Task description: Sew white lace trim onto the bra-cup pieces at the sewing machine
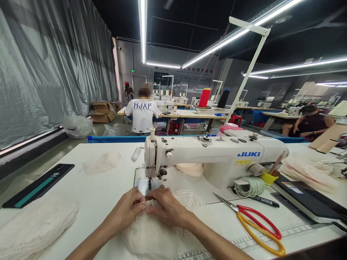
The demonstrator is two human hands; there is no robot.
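Observation:
My left hand [129, 208] and my right hand [166, 207] rest side by side on a piece of white lace fabric [151, 236] just in front of the needle plate [143, 185] of a white JUKI sewing machine [217, 157]. Fingertips of both hands pinch and press the fabric's far edge close to the presser foot. The fabric spreads toward me between my forearms and to the right of my right hand.
Red and yellow handled scissors [257, 225] lie at the right. A dark phone [38, 186] and a pile of white lace [32, 225] sit at the left. A coil of cord [249, 186], a yellow cup, a pen and more fabric lie right. Other people work at tables behind.

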